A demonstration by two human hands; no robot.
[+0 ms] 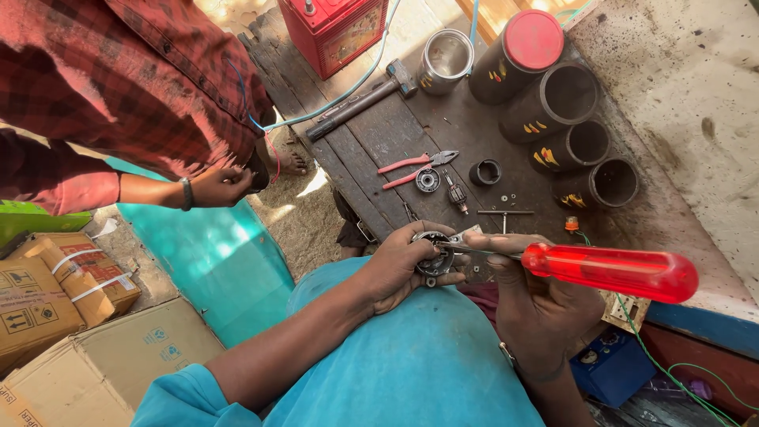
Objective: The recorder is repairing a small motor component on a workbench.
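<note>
in the head view, at the lower middle of the frame, the left hand [399, 265] was clamped around a small round metal motor part [433, 255], while the right hand [538, 304] gripped a red-handled screwdriver [609, 271] whose tip touched that part. above them on the dark wooden bench [371, 134] lay red-handled pliers [415, 168] and a hammer [364, 99]. at upper left, another person's hand [221, 186] pinched thin wires [265, 126].
</note>
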